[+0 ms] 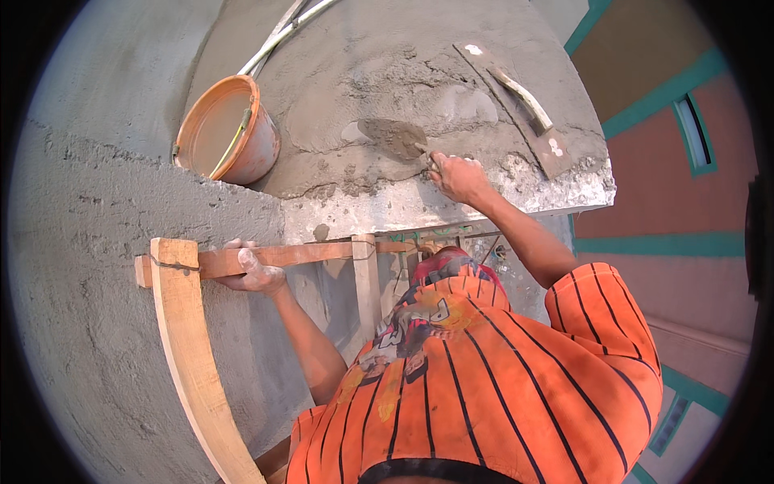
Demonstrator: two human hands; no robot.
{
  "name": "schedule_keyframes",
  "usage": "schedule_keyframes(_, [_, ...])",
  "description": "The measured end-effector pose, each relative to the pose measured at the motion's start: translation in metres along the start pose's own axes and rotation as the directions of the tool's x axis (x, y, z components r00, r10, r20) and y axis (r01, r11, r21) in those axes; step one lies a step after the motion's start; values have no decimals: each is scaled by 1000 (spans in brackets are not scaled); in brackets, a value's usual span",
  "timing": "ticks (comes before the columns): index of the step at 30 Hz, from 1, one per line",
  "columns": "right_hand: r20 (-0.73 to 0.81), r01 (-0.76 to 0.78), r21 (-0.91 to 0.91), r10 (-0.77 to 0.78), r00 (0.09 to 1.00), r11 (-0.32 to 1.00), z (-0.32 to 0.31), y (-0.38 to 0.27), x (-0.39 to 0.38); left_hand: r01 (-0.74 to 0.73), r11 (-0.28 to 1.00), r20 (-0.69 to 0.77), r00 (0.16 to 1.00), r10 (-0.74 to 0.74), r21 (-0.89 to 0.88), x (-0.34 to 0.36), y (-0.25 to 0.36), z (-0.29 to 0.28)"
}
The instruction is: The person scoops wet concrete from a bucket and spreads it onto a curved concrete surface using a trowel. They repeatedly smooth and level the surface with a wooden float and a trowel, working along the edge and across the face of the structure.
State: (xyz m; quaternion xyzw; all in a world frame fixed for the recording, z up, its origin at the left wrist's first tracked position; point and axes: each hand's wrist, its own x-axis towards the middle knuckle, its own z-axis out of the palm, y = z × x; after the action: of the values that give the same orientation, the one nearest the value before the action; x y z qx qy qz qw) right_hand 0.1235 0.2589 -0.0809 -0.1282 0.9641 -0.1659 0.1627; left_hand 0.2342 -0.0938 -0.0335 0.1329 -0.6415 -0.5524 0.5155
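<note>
My right hand point(459, 177) is closed round the handle of a trowel point(391, 137). The trowel's blade is coated in grey mortar and lies on or just above the wet mortar point(379, 81) that covers the ledge. My left hand point(256, 273), whitened with dust, grips a horizontal wooden bar point(294, 255) close to where it is tied to an upright wooden post point(189, 347). To the right of the trowel, a long plastering float point(508, 109) with a pale curved handle rests on the mortar near the ledge's right end.
An orange bucket point(262, 149) with cloudy water and a yellow-green handle stands at the ledge's left. Behind it lie pale pipes point(282, 36). A rough plastered wall point(97, 242) rises at left. Another wooden post point(366, 282) stands below the ledge's broken white edge point(363, 214).
</note>
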Motion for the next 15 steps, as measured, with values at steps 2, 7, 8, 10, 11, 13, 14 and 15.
schedule_keyframes(2, [-146, -88, 39, 93, 985, 995, -8, 36, 18, 10, 999, 7, 1000, -10, -32, -1, 1, 4])
schedule_keyframes(7, [-204, -125, 55, 134, 970, 991, -7, 129, 104, 5, 999, 22, 1000, -4, -50, 0, -5, -3])
schedule_keyframes(8, [-205, -140, 67, 151, 967, 988, -5, 139, 117, 1, 998, 27, 1000, 0, -56, -1, -2, -3])
schedule_keyframes(10, [-126, -248, 204, 276, 953, 947, -13, 149, 128, 4, 999, 31, 1000, -2, -51, -1, 2, -1])
schedule_keyframes(11, [-30, -343, 320, 371, 928, 883, -24, 151, 128, 4, 999, 35, 999, -3, -46, -1, 4, -2])
schedule_keyframes(13, [84, -432, 426, 441, 894, 795, -25, 162, 127, 5, 1000, 59, 998, -4, -22, 1, 3, -6])
schedule_keyframes(14, [86, -426, 427, 433, 897, 797, -21, 177, 125, 7, 1000, 66, 998, -6, -16, 1, 2, -5])
schedule_keyframes(15, [88, -422, 428, 427, 900, 800, -17, 193, 121, 15, 1000, 73, 997, -14, -17, 1, 1, -5])
